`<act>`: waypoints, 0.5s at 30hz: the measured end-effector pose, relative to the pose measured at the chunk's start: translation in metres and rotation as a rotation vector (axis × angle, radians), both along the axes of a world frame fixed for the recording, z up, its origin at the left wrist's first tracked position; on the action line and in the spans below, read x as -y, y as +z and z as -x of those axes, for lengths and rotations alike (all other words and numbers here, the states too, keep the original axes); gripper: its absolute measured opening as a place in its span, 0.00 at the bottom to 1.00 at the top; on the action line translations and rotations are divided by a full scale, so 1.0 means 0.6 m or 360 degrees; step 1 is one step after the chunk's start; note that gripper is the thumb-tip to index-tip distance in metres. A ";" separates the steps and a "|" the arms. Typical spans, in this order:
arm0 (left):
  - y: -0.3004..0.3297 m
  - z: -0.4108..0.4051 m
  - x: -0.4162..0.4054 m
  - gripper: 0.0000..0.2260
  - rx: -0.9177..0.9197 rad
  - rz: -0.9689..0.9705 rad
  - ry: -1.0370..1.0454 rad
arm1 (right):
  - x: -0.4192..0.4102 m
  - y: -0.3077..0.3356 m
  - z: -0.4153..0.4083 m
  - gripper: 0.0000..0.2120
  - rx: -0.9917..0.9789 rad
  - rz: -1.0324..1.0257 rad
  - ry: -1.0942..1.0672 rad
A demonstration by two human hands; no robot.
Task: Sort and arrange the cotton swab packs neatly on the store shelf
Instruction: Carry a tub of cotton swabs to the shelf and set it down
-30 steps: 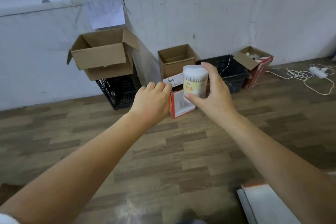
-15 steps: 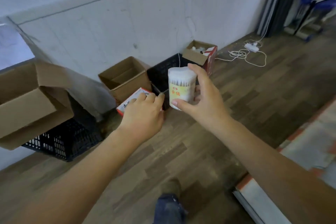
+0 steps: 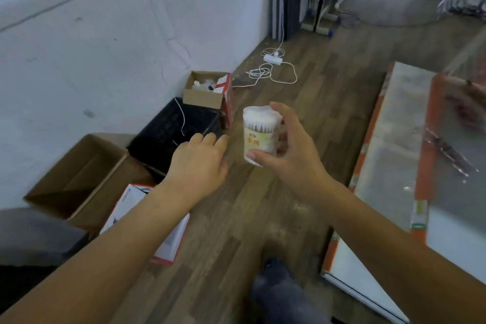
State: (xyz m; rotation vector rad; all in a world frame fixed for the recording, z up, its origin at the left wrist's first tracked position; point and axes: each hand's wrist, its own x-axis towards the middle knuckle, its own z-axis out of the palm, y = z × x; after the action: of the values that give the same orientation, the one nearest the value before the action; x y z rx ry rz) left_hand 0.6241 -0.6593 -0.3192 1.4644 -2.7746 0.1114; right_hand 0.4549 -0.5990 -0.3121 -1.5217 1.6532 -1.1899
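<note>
Holding cotton swab pack (image 3: 260, 137) upright in R hand (image 3: 294, 158), thumb + fingers wrapped round it, mid-air over wood floor (image 3: 310, 102) | L hand (image 3: 197, 166) hovering just beside pack, palm down, fingers relaxed, gripping nothing | shelf (image 3: 389, 139) sitting at right, well apart from pack | cardboard box (image 3: 86, 179) + black crate (image 3: 168, 134) lying along wall at left

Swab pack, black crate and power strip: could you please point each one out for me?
swab pack (image 3: 259, 139), head view, on its yellow label.
black crate (image 3: 168, 131), head view, on its dark inside.
power strip (image 3: 272, 58), head view, on its white body.
</note>
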 end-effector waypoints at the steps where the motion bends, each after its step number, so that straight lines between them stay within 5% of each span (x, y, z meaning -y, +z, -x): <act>1: -0.001 0.021 0.024 0.23 -0.0006 0.0007 -0.0055 | 0.018 -0.004 0.018 0.38 0.0018 -0.0008 -0.0045; 15: 0.005 0.444 0.338 0.18 -0.0010 0.0022 -0.0798 | 0.249 0.008 0.374 0.37 0.0127 0.0132 -0.0757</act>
State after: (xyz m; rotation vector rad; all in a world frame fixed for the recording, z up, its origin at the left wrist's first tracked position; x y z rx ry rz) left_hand 0.3577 -0.8622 -0.3164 0.7236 -3.0220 0.1202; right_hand 0.2303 -0.7483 -0.3075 -1.1373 1.9971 -1.5561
